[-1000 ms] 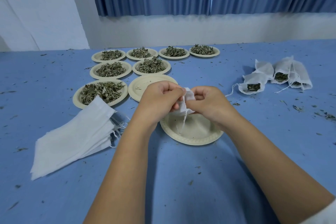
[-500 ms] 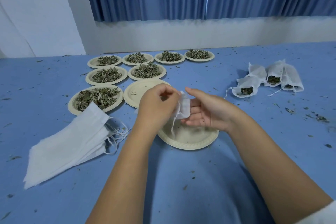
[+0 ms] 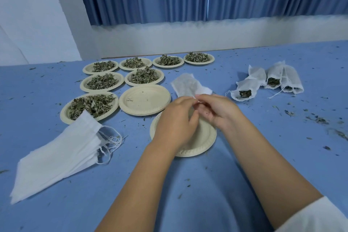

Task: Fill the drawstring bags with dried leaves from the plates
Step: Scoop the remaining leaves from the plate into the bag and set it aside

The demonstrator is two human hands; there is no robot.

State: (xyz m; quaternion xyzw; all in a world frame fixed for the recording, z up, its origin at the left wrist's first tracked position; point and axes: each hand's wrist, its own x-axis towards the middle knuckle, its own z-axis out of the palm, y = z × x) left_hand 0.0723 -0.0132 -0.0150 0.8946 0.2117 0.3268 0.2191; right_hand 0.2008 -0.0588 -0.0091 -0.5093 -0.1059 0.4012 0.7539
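Head view. Left hand [image 3: 175,120] and right hand [image 3: 219,111] met above an emptied plate [image 3: 205,143]. Fingers of both were curled, pinching the near end of a drawstring bag [image 3: 185,85] that pointed away from the person; its contents could not be read. Judged done: a cluster of filled bags [image 3: 243,91] lay to the right, with a stack of empty plates [image 3: 145,99] just beyond the hands. Judged left: dried leaves [image 3: 90,104] on seven plates [image 3: 101,90], and a pile of unfilled bags [image 3: 56,156] at left.
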